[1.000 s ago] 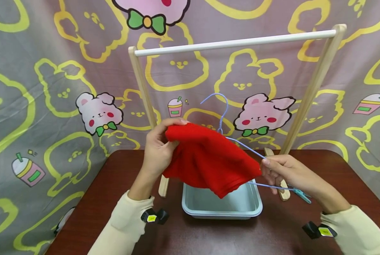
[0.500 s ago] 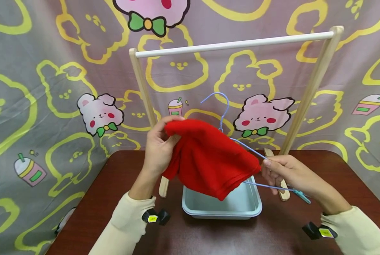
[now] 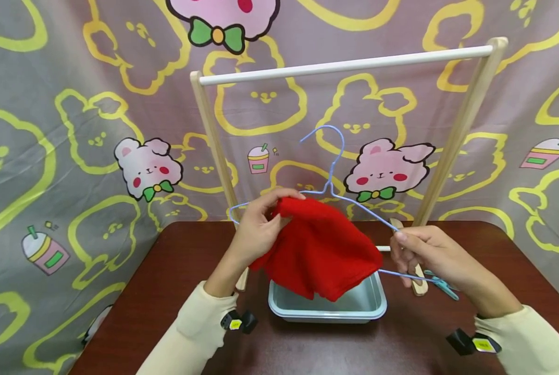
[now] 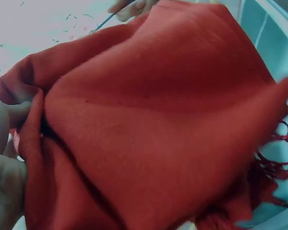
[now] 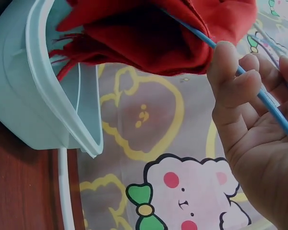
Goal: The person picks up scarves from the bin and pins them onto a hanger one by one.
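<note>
My left hand [image 3: 256, 229] pinches the upper edge of a red fringed scarf [image 3: 321, 250], its folds hanging over the basin. Behind it, a blue wire clothes hanger [image 3: 361, 207] tilts with its hook up; its left end shows past my left hand. My right hand [image 3: 429, 255] grips the hanger near its right end, thumb on the sloping wire. In the right wrist view, a hanger wire [image 5: 201, 36] runs from the fingers into the scarf's fold [image 5: 149, 43]. Loose red fringe [image 4: 278, 158] dangles by the basin wall in the left wrist view.
A pale blue basin [image 3: 328, 315] stands on the dark red-brown table [image 3: 166, 312]. Behind it rises a wooden rack with a white crossbar [image 3: 345, 66]. A teal clothespin [image 3: 443, 286] lies right of the basin. A patterned curtain [image 3: 96, 208] hangs at the back.
My left hand has moved right and slightly down with the scarf, bunching it. The hanger's hook has risen and moved right, and its left end now shows. My right hand has barely moved.
</note>
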A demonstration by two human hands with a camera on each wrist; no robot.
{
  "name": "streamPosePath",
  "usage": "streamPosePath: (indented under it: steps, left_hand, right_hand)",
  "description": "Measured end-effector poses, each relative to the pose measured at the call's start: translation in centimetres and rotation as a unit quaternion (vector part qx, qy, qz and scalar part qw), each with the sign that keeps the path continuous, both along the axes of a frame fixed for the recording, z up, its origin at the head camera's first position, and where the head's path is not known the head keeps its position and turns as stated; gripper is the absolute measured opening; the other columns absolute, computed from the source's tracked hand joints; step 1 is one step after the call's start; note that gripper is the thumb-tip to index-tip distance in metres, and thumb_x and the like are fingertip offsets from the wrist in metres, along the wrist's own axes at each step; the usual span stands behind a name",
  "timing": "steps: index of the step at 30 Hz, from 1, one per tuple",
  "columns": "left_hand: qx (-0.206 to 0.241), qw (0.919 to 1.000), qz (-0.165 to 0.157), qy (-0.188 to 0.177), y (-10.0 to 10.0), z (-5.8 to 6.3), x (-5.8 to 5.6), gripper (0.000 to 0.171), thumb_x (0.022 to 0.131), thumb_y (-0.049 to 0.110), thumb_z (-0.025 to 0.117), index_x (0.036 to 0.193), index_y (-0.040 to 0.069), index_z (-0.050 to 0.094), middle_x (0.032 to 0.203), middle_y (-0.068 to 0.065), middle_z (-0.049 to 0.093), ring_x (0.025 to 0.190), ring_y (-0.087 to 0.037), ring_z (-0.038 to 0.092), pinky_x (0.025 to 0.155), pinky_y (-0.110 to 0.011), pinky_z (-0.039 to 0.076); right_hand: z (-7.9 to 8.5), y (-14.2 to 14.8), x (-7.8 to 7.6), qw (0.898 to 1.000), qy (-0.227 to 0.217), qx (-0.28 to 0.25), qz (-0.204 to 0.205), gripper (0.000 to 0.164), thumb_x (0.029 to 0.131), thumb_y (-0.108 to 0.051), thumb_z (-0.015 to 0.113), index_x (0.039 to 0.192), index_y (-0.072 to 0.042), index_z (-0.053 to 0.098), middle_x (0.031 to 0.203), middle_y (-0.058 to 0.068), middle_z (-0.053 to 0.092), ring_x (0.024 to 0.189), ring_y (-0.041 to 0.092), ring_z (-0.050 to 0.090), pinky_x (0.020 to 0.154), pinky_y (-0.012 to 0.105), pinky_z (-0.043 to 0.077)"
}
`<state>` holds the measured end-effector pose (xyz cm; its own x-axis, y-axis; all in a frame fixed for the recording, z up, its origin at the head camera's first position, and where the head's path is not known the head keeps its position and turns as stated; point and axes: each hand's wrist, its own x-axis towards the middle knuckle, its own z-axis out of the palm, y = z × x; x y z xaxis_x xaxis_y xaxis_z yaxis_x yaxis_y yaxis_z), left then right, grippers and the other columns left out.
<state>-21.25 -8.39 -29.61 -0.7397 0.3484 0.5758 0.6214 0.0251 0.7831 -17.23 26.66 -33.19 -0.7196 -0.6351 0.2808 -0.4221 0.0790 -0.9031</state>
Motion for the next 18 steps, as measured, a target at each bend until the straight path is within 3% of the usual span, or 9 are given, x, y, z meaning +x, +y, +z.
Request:
streamPosePath:
  steps: [5,12,18]
  left_hand:
    - [-0.040,0.9992,-0.004,-0.006,0.8,-0.6,0.0,0.026,0.101,-0.003,0.059,0.121,0.011,0.070,0.116,-0.008,0.070,0.100,-0.021,0.065,0.084,-0.030,0.057]
    - [-0.093,0.9942,0.053,0.003,0.9,-1.4,-0.3,0.026,0.100,-0.001,0.062,0.120,0.013,0.071,0.117,-0.003,0.071,0.102,-0.017,0.064,0.088,-0.030,0.055]
    - [-0.110,0.9913,0.067,0.029,0.6,-0.9,-0.5,0.026,0.101,0.000,0.063,0.123,0.011,0.070,0.117,-0.004,0.071,0.103,-0.018,0.064,0.090,-0.034,0.057]
  right_hand:
    - [-0.1,0.2,0.0,1.000,0.006,-0.024,0.003,0.039,0.111,0.005,0.028,0.089,-0.002,0.059,0.072,0.014,0.059,0.056,0.028,0.070,0.043,0.038,0.054]
    - [-0.3,0.8,0.0,0.998,0.028,-0.048,-0.029,0.038,0.110,0.006,0.029,0.089,0.001,0.060,0.071,0.012,0.062,0.054,0.026,0.067,0.045,0.037,0.053]
    - [-0.1,1.0,0.0,0.997,0.021,-0.057,-0.046,0.039,0.111,0.004,0.030,0.088,0.002,0.060,0.069,0.011,0.063,0.054,0.025,0.067,0.043,0.037,0.050]
